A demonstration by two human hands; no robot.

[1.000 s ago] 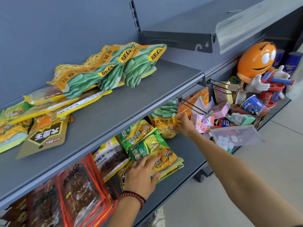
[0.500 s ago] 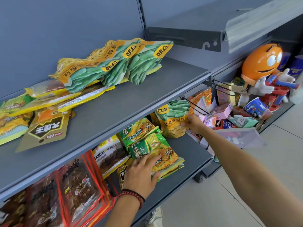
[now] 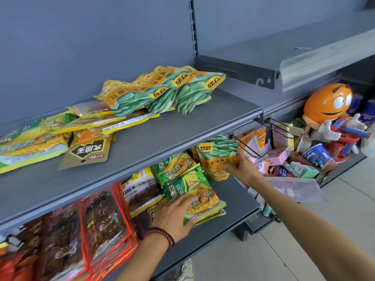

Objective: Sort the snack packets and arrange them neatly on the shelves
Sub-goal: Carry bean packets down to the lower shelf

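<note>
Now, lower shelf (image 3: 237, 213): sorting in hand.
Green stack (image 3: 194, 189): left hand (image 3: 172, 217) lies flat on it.
Bean packet (image 3: 215, 157): upright behind, right hand (image 3: 243, 169) pinching its edge.
Next: likely lift to matching packets (image 3: 162, 94) above.

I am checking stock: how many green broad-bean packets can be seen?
4. Three lie overlapping in a pile on the upper shelf; one packet is held upright by the right hand at the lower shelf. Others may hide beneath the pile.
</note>
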